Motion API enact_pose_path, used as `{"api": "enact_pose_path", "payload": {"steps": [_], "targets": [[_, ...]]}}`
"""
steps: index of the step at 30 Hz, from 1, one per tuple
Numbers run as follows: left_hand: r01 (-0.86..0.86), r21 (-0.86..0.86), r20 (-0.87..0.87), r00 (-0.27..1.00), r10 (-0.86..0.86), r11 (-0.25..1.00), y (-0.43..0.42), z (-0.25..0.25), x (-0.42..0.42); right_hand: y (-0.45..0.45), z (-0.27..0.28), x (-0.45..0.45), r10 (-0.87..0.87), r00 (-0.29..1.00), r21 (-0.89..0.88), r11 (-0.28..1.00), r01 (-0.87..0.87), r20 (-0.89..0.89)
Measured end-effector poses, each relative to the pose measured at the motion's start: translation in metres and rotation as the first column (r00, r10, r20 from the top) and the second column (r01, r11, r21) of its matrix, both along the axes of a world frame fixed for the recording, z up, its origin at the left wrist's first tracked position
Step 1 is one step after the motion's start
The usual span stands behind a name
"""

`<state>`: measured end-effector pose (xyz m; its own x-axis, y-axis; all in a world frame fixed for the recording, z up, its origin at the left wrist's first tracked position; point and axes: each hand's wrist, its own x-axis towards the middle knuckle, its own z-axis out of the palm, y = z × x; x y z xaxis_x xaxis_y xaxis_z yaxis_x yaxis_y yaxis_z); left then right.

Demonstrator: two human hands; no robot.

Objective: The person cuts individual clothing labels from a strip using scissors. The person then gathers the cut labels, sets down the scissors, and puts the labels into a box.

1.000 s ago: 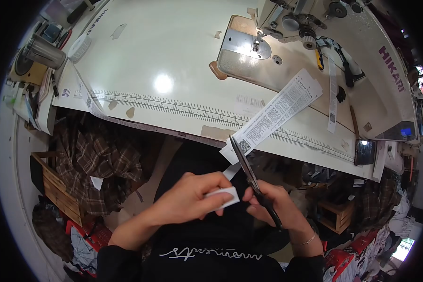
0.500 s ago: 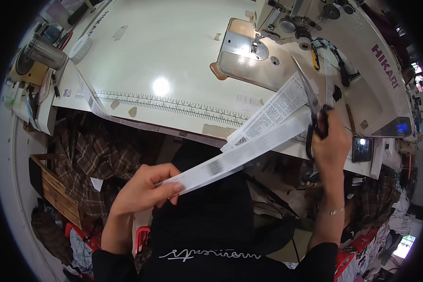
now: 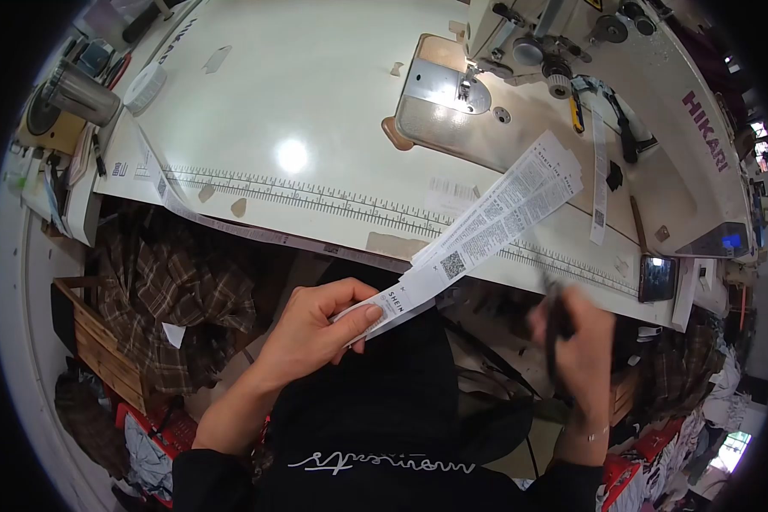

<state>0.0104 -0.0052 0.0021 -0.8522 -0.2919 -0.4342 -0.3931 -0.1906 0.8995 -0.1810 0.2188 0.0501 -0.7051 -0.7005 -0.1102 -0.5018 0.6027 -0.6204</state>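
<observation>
**Printed label strips, near end in my left grip; scissors drawn back**

Just changed: half a second ago the strip stretched between my two hands, scissors up at its far end. Now my right hand is lower and clear of it, so the strip is secured by my left alone, lying over the fan.

- Left hand [image 3: 320, 328], one: closed, thumb pressed on the SHEIN-marked end.
- Right hand [image 3: 582, 341], one: blurred, wrapped about dark handles; how far the blades stand apart, I cannot tell.
- Scissors [image 3: 557, 333], one pair.
- Label strips [image 3: 503, 222], several: overlapping across the front edge of the sewing table [image 3: 256, 111], far ends near the machine bed; exact number hidden.
- Loose strip [image 3: 600, 171], one: right of the fan, well apart.
- Long label tape [image 3: 171, 200], one: along the table's front edge, at left.
- White roll [image 3: 145, 88], one.
- HIKARI sewing machine [image 3: 706, 132], one.
- Yellow-and-black cutter [image 3: 577, 113], one.
- Phone [image 3: 658, 278], one: at the right corner.
</observation>
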Motion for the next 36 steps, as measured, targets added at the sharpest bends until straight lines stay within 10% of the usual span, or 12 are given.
{"api": "enact_pose_path", "payload": {"steps": [2,9,36], "targets": [[-0.006,0.025,-0.003,1.0,0.006,1.0,-0.001,-0.003,0.001,0.011,-0.005,0.014,0.238,0.956,0.021,0.969,-0.245,0.172],[-0.08,0.128,-0.053,0.995,0.087,0.989,0.004,-0.007,0.003,0.024,-0.029,0.03,0.219,0.751,0.107,0.927,-0.359,0.623],[-0.052,0.107,-0.046,0.997,0.057,0.993,0.014,0.001,-0.008,-0.006,-0.037,0.043,0.236,0.728,0.051,0.936,-0.349,0.644]]}}
